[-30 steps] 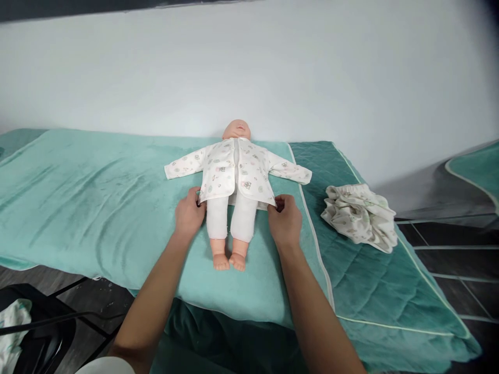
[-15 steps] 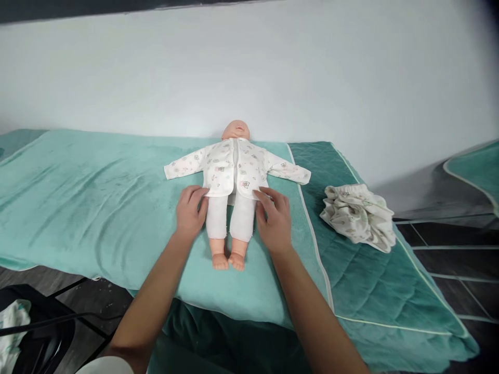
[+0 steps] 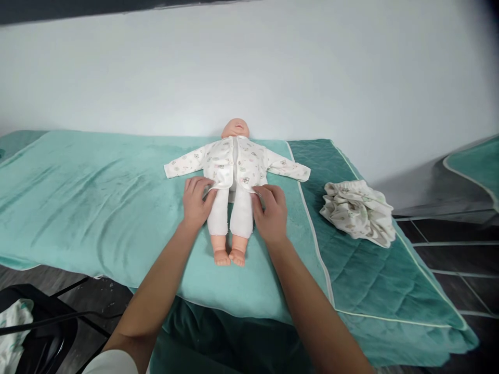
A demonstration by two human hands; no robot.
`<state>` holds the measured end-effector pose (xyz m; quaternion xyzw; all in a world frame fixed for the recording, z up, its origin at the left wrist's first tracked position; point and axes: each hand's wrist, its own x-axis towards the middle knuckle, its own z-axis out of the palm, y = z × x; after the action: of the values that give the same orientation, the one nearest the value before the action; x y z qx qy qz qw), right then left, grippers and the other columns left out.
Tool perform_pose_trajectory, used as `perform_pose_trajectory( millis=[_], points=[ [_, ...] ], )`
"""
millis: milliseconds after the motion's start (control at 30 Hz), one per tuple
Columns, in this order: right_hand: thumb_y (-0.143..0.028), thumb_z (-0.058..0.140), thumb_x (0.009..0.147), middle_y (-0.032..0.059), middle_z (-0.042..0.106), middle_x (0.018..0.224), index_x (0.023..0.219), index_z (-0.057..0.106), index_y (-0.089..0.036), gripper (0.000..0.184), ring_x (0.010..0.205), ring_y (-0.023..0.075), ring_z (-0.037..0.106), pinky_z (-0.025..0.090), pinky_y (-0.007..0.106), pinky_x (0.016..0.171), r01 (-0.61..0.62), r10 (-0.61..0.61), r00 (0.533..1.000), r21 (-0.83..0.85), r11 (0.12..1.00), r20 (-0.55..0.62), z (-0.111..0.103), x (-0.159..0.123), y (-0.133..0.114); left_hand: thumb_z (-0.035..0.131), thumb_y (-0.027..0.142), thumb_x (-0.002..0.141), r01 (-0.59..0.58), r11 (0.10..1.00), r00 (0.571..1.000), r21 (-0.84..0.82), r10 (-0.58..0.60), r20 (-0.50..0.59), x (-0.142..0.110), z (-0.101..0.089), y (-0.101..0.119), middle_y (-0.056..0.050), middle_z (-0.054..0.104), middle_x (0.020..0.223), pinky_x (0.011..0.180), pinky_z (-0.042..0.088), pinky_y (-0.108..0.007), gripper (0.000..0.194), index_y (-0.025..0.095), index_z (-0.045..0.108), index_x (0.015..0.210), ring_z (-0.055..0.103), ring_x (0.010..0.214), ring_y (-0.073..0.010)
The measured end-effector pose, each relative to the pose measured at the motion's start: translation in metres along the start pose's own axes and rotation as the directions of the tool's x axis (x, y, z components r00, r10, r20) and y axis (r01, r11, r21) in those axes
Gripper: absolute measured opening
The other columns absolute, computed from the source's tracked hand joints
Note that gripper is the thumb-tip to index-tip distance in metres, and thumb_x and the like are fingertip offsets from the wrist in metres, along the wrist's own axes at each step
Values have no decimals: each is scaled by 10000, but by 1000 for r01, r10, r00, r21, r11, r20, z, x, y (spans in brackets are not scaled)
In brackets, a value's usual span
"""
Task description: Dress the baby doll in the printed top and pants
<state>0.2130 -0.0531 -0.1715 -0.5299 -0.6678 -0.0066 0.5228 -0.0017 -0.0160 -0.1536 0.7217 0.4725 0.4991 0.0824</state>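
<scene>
A baby doll (image 3: 221, 254) lies on its back on the teal padded bed, head toward the wall and feet toward me. It wears a white printed baby jacket (image 3: 251, 161), unfastened down the front, with both sleeves spread out sideways. White cloth covers its upper legs; the feet are bare. At the jacket's lower left corner, my left hand (image 3: 196, 202) pinches the hem between thumb and fingers. My right hand (image 3: 272, 210) grips the hem at the lower right corner in the same way. Both hands rest beside the doll's thighs.
Crumpled printed cloth (image 3: 358, 212) lies on the darker quilted cover (image 3: 390, 291) at the right. The bed (image 3: 97, 208) runs along a white wall (image 3: 249, 67). A black chair (image 3: 50, 337) with printed cloth stands at the lower left.
Both hands have moved inward and slightly up at the hem, my left hand more so. The jacket's lower corners are now gathered inward and lifted a little. The doll stays in place.
</scene>
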Motion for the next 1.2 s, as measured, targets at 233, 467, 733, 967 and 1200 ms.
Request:
perform_pose_trajectory(
  millis=[233,467,733,967,1200],
  points=[
    [-392,506,1026,41,606,884,927,616,-233,218,862,207,570,477,367,809,-106,112,993,121,987,-41,11,15,-2,548,401,971,150,969,988,-194,-155,-15,20,12,3,-17,560,808,826,443,-307,294,209,542,748,523,831,-175],
    [-423,505,1025,12,562,855,954,606,-235,225,790,177,527,446,330,742,-157,167,985,194,968,-34,9,13,0,597,607,907,372,809,906,-455,-423,-13,21,11,-2,20,415,694,650,367,-258,479,198,471,693,403,686,-130],
    [-438,566,989,-21,574,819,990,628,-221,226,734,147,525,426,299,702,-339,378,925,377,862,-32,12,10,3,622,445,915,407,662,853,-629,-523,2,20,16,-14,14,561,803,709,460,-242,264,194,578,849,525,747,-125],
    [-412,613,951,-17,608,864,1011,628,-212,209,785,144,557,445,291,748,-361,441,896,507,783,-43,13,11,2,615,475,927,335,861,928,-382,-372,-26,15,9,2,-59,690,1086,963,499,-341,309,205,664,1071,622,1039,-220],
    [-433,672,839,-58,531,755,1038,577,-209,314,668,121,504,438,271,660,-473,617,786,603,642,-41,13,16,10,641,453,913,355,787,874,-504,-470,-119,16,17,-19,-55,631,1124,944,503,-301,385,223,575,1215,615,1030,-172]
  ],
)
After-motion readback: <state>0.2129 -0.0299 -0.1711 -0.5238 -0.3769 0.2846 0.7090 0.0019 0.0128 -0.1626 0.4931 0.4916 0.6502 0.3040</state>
